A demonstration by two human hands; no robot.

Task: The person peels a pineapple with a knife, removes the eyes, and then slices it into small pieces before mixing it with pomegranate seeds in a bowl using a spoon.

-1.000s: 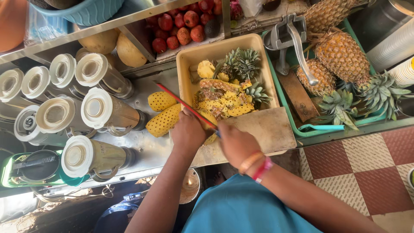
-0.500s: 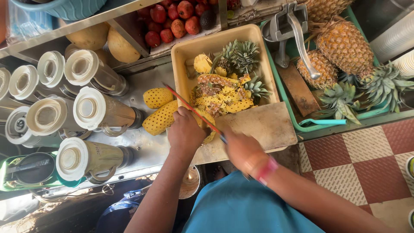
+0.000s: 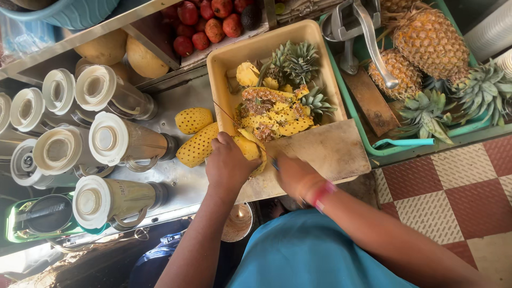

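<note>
My left hand [image 3: 228, 164] grips a partly peeled yellow pineapple [image 3: 249, 148] at the near-left corner of a wooden cutting board [image 3: 325, 150]. Just to its right, my right hand [image 3: 295, 176] is closed on a knife [image 3: 273, 163]. The thin blade runs up and left across the pineapple, its tip over the yellow tub [image 3: 223, 63]. That tub holds pineapple peel and several green crowns. Two peeled pineapples [image 3: 194, 133] lie on the metal counter left of the tub.
Several blender jars [image 3: 109, 141] lie in rows at the left. A green crate [image 3: 405, 143] at the right holds whole pineapples [image 3: 429, 40] and a metal hand press [image 3: 368, 32]. Red fruit [image 3: 205, 21] and pale melons [image 3: 125, 53] sit at the back. Red-and-white floor tiles [image 3: 453, 186] lie below right.
Both hands have shifted slightly toward the near edge of the board. The knife has slid down along the pineapple, and less of its blade shows over the tub.
</note>
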